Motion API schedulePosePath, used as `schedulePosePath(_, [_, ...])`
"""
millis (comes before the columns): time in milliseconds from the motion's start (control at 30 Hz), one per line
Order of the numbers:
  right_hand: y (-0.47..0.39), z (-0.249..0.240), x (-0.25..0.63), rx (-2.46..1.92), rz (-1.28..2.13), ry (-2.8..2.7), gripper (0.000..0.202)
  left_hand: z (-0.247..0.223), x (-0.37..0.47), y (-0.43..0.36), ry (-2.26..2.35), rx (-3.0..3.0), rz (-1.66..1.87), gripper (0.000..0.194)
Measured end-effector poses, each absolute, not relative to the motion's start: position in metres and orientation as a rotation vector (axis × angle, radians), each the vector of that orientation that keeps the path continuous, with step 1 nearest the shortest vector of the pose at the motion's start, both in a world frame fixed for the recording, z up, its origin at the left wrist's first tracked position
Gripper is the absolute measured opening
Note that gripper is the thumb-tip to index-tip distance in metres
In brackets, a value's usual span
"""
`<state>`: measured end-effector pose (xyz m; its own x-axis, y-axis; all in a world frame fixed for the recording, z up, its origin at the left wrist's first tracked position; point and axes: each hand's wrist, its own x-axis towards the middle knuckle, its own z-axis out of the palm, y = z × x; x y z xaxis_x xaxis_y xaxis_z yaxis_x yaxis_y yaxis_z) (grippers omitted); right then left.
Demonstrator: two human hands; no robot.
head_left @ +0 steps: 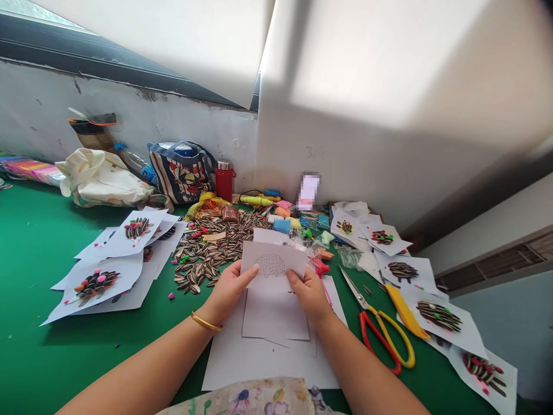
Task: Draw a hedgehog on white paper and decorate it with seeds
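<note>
Both of my hands grip a white sheet of paper [250,251] printed with a rounded, dotted hedgehog outline. My left hand [228,294] pinches its left edge, thumb on top; a gold bangle circles that wrist. On the opposite edge, my right hand [313,294] holds on in the same way. Beneath the raised sheet lie more white papers [276,317] on the green table. Behind it spreads a pile of striped sunflower seeds [207,253]. Scissors [375,323] with one red and one yellow handle rest to the right of my right hand, blades parted.
Seed-decorated picture cards lie at left [97,285] and right [438,314]. Coloured clay [283,225], a phone [307,192], a red bottle [224,180], a patterned bag [181,173] and a cream bag [108,178] line the back by the wall. A yellow strip [406,311] lies beside the scissors.
</note>
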<state>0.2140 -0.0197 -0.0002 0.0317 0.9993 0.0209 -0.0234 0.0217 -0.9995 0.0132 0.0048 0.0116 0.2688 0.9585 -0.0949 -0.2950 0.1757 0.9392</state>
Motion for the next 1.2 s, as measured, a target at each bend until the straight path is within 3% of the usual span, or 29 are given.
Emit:
schedulePosePath(667, [-0.016, -0.003, 0.217, -1.203, 1.164, -1.090, 0.041, 0.005, 0.011, 0.008, 1.032, 0.996, 1.131, 0.045])
schedulePosePath(967, [-0.012, -0.006, 0.216, -1.173, 1.194, -0.993, 0.049, -0.003, 0.010, 0.006, 1.093, 1.397, 1.324, 0.036])
schedulePosePath(1200, [-0.013, -0.006, 0.215, -1.153, 1.198, -0.976, 0.042, -0.011, 0.007, 0.010, 1.193, 1.537, 1.270, 0.030])
